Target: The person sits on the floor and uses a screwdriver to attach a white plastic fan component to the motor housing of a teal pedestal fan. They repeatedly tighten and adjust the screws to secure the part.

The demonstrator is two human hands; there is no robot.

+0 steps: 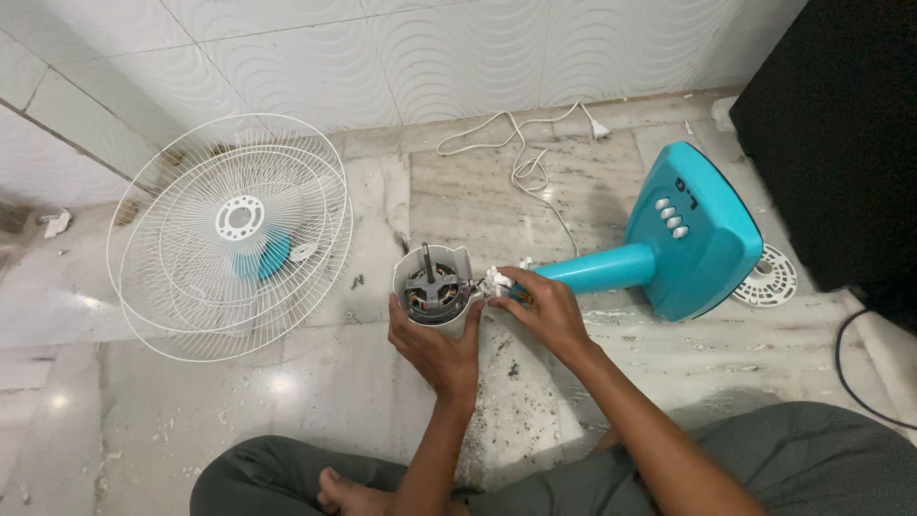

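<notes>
Grey trouser legs [764, 459], crossed, fill the near edge of the floor; person sits facing the wall.

Left hand [435, 344]: wrapped around the lower side of the white motor housing [432, 285], fingers closed on it, holding it open end up. Copper windings and the shaft show inside.

Right hand [543, 308]: fingers pinched together at the white neck joint [497, 280], where housing meets teal stem [602, 269]. What the fingertips grip is too small to tell; possibly a fastener or a wire.

Step in hand, as judged: work at the joint between motor and stand, fan partly stripped. Next move likely calls for a steady left-hand hold while the right works the small part at the neck.

Housing sits mid-floor, just ahead of the knees. Teal base [693, 229] with its white buttons lies tipped on the floor to the right. White wire guard [229, 234], with a teal blade visible through it, leans near the left wall, well apart. White cord [521, 153] and plug trail along the far wall. Round floor drain [769, 277] just behind the base. Black cabinet [841, 134] at the far right corner.

Obstructions: grit and debris on the marble floor [315, 401] around the hands; small parts could get lost there.
</notes>
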